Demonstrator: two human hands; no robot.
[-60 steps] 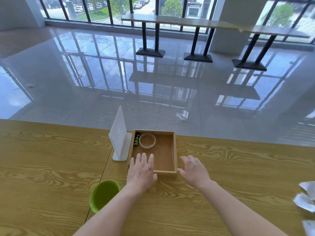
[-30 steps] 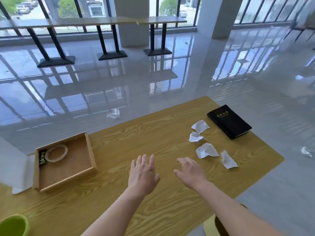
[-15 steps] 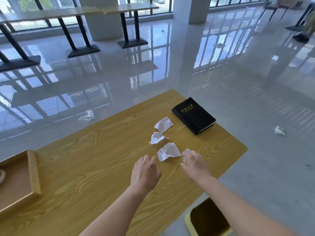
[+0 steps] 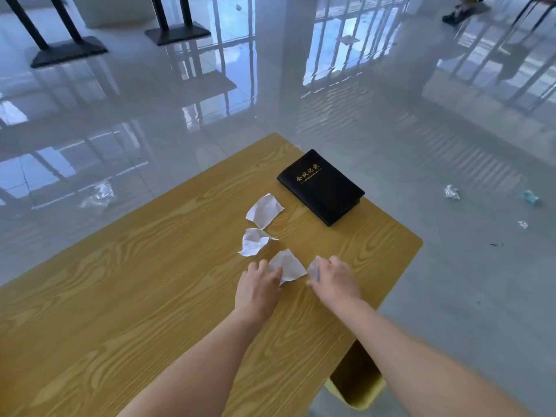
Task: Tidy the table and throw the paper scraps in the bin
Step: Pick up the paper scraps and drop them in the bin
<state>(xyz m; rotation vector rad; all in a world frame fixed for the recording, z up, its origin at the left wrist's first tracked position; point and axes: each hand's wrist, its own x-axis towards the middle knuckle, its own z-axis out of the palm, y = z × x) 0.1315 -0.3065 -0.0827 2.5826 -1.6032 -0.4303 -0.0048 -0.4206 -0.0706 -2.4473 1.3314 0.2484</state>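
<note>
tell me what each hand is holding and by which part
Right hand seems to pinch a small white crumpled paper scrap by its right edge; left hand only touches the larger white scrap.

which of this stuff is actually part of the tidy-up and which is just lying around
Job in hand:
far scrap
middle scrap
near scrap, touched by the left hand
rightmost scrap, pinched by the right hand
yellow bin below the table end

Lying about:
black notebook, perhaps to be straightened
crumpled plastic on the floor
small litter bits, also on the floor
</note>
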